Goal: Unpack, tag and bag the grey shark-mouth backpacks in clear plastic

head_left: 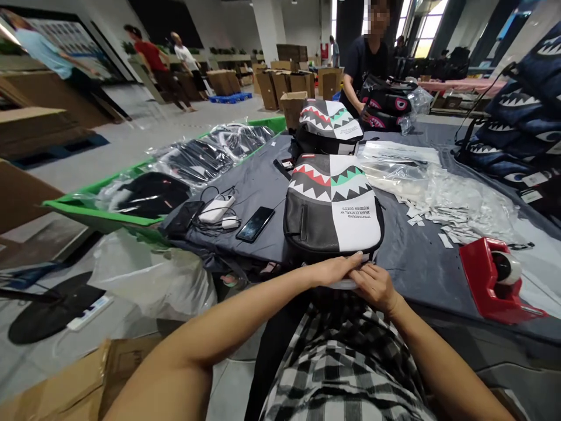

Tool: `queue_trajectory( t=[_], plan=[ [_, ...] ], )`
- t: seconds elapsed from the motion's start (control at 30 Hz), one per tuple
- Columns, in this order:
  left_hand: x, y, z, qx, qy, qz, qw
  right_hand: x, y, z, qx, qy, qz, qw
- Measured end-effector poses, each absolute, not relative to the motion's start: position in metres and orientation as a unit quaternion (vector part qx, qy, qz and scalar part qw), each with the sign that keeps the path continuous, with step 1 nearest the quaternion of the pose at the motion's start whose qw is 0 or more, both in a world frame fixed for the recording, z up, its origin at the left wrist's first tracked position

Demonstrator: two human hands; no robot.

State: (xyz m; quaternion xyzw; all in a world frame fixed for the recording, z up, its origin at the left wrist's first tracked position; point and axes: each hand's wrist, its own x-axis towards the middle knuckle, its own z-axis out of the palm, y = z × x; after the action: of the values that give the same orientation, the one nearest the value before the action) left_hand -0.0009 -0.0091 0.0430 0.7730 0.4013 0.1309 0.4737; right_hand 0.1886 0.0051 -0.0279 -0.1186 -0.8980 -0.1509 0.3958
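- Fingers (356,259) bunched, left hand (335,270) against right hand (376,286), at the bag (333,206)'s near edge; can't tell what's gripped!
- Left, phone (255,224) on the bench (409,269)!
- Centre, that bag, toothy front up!
- Right, red tape dispenser (477,283)!

Past the left edge of the tabletop (267,190), light is reflected in a grey floor (135,140). Behind, a dark panel (166,20) is set on a pale wall (219,23), fronted by a pillar (269,26). Beyond the far right corner, a pink table (464,86) is backed by bright windows (432,23).
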Motion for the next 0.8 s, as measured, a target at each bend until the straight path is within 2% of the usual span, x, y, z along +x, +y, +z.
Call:
queue_trajectory(
  t=[0.13, 0.2, 0.3, 0.4, 0.53, 0.6, 0.67, 0.8],
  plan=[
    [0.011, 0.007, 0.037, 0.648, 0.416, 0.038, 0.637, 0.193, 0.012, -0.031, -0.149, -0.889, -0.141, 0.409],
    [0.009, 0.004, 0.036, 0.617, 0.428, 0.023, 0.660, 0.192, 0.015, -0.036, -0.169, -0.876, -0.133, 0.433],
    [0.001, -0.005, 0.039, 0.658, 0.429, 0.061, 0.615, 0.194, 0.012, -0.039, -0.203, -0.865, -0.102, 0.448],
    [-0.007, -0.016, 0.039, 0.716, 0.417, 0.076, 0.555, 0.208, -0.011, -0.032, -0.268, -0.855, -0.015, 0.443],
    [-0.010, -0.029, 0.033, 0.774, 0.426, 0.100, 0.458, 0.234, -0.048, -0.016, -0.439, -0.746, 0.190, 0.463],
    [-0.007, -0.033, 0.031, 0.797, 0.420, 0.112, 0.418, 0.236, -0.055, -0.007, -0.493, -0.679, 0.320, 0.440],
    [-0.004, -0.036, 0.029, 0.818, 0.413, 0.113, 0.384, 0.229, -0.052, 0.001, -0.495, -0.643, 0.425, 0.402],
    [0.003, -0.039, 0.018, 0.882, 0.377, 0.079, 0.271, 0.211, -0.035, 0.011, -0.490, -0.569, 0.559, 0.350]
  ],
)
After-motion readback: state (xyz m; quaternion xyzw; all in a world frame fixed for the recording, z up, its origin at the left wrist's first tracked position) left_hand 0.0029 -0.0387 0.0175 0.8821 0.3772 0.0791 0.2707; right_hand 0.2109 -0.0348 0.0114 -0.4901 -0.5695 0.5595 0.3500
